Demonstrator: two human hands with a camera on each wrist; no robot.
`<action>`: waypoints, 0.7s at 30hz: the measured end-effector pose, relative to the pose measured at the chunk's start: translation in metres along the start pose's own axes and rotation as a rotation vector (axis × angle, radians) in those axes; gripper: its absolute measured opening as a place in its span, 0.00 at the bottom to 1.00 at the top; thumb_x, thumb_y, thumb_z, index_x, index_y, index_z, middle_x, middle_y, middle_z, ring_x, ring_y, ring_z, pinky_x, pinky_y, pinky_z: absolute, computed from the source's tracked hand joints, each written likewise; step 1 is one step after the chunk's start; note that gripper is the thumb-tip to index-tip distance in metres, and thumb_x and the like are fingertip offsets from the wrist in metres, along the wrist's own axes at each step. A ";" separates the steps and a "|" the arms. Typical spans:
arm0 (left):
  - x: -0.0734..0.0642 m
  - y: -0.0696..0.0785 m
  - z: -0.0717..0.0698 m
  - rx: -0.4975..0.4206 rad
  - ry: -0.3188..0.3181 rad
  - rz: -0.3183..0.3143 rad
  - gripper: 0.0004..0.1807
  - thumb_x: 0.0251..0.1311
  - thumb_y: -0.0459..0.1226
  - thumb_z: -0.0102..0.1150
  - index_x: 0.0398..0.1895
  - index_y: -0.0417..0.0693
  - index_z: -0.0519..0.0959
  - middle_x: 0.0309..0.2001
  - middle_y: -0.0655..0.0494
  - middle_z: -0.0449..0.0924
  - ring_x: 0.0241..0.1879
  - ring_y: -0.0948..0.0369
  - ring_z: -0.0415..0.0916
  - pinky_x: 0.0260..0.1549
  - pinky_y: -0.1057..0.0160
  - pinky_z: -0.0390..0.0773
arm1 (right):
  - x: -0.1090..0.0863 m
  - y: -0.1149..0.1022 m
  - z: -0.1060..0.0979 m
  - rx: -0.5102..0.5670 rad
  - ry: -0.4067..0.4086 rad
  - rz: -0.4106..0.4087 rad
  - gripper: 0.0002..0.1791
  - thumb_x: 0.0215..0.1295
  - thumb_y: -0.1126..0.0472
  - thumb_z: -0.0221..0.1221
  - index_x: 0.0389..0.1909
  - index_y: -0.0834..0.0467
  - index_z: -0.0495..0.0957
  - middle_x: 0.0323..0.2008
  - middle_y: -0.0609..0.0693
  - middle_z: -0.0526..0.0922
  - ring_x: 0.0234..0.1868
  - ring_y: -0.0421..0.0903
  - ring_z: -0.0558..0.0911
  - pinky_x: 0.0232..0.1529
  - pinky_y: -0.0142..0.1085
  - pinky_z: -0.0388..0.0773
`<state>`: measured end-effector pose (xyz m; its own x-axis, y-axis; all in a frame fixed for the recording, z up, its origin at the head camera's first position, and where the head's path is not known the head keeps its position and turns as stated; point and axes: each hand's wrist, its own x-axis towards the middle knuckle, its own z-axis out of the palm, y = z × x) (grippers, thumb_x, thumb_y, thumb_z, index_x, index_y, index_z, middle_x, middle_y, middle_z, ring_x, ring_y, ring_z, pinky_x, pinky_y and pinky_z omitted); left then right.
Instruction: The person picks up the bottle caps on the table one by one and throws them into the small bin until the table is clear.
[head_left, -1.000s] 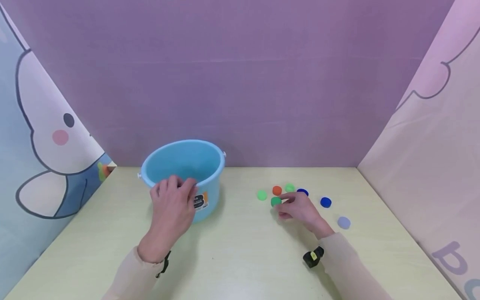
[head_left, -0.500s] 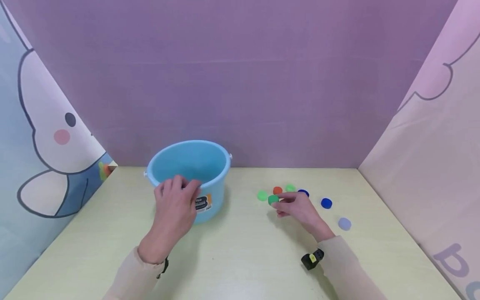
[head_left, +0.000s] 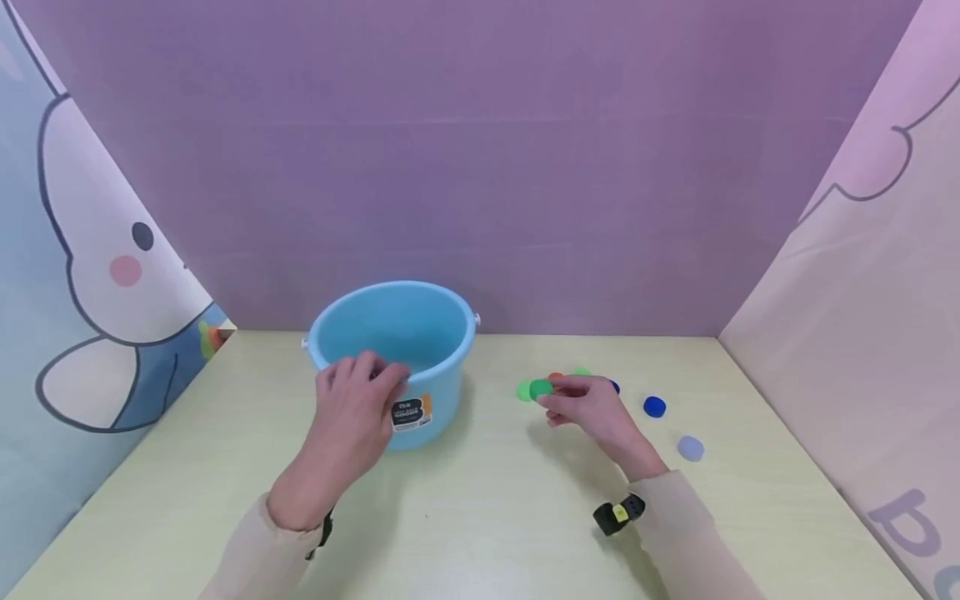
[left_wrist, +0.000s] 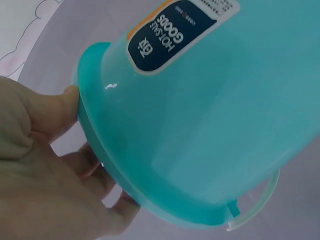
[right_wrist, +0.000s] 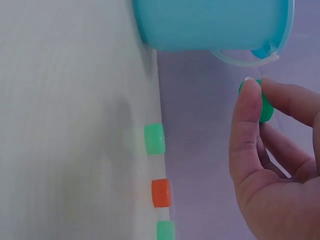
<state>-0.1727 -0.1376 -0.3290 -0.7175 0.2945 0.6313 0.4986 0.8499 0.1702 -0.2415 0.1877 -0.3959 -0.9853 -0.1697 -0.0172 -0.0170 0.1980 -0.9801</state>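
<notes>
Left of centre in the head view, the left hand [head_left: 352, 408] is gripping the near rim of the blue bucket [head_left: 447, 390], which appears to be standing on the tabletop [head_left: 465, 517]. Right of centre, the right hand [head_left: 596, 412] is pinching a dark green cap [head_left: 541, 389] between thumb and fingertips; the right wrist view is showing it clear of the surface. Behind it, a light green cap [head_left: 523, 391] and an orange cap [head_left: 555, 377] are lying close by, while a dark blue cap [head_left: 655, 407] and a pale purple cap [head_left: 691, 448] are resting further right.

Only the fingertips are securing the held cap, so a loosening pinch could be dropping it and sending it rolling. A low sweep could be knocking its neighbours, and an uneven pull on the rim could be tipping the bucket.
</notes>
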 end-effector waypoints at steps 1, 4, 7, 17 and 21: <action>0.000 0.000 -0.001 -0.002 -0.005 0.009 0.08 0.63 0.28 0.65 0.45 0.43 0.83 0.36 0.48 0.73 0.40 0.47 0.68 0.48 0.40 0.67 | 0.000 -0.001 0.001 0.010 -0.005 -0.007 0.28 0.65 0.63 0.68 0.63 0.71 0.74 0.48 0.62 0.84 0.41 0.60 0.87 0.45 0.42 0.85; 0.001 -0.001 -0.001 -0.007 -0.018 0.035 0.09 0.62 0.28 0.66 0.45 0.43 0.84 0.37 0.49 0.74 0.40 0.48 0.68 0.46 0.42 0.69 | -0.001 -0.005 0.001 0.025 -0.016 -0.033 0.27 0.65 0.64 0.67 0.62 0.71 0.74 0.44 0.61 0.84 0.39 0.56 0.87 0.45 0.41 0.85; 0.001 -0.002 -0.001 -0.019 -0.032 0.056 0.10 0.61 0.28 0.67 0.46 0.42 0.84 0.38 0.49 0.75 0.39 0.49 0.68 0.43 0.46 0.70 | -0.002 -0.009 0.002 0.034 -0.010 -0.043 0.26 0.65 0.65 0.67 0.62 0.71 0.75 0.42 0.59 0.84 0.37 0.52 0.87 0.44 0.41 0.85; 0.002 -0.005 -0.002 -0.051 -0.011 0.144 0.11 0.60 0.25 0.66 0.44 0.41 0.84 0.39 0.50 0.77 0.39 0.50 0.69 0.38 0.52 0.69 | -0.008 -0.026 0.002 0.040 0.003 -0.082 0.25 0.64 0.61 0.69 0.60 0.66 0.79 0.41 0.59 0.83 0.34 0.50 0.87 0.45 0.42 0.85; 0.003 -0.006 -0.001 -0.056 -0.009 0.178 0.10 0.60 0.24 0.66 0.44 0.41 0.84 0.39 0.50 0.78 0.39 0.51 0.69 0.38 0.53 0.69 | -0.010 -0.032 0.002 0.040 0.007 -0.093 0.25 0.64 0.60 0.69 0.60 0.65 0.79 0.42 0.60 0.83 0.34 0.50 0.86 0.44 0.42 0.85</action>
<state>-0.1771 -0.1426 -0.3278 -0.6195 0.4421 0.6486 0.6443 0.7584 0.0985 -0.2306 0.1814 -0.3647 -0.9811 -0.1783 0.0755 -0.1018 0.1431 -0.9845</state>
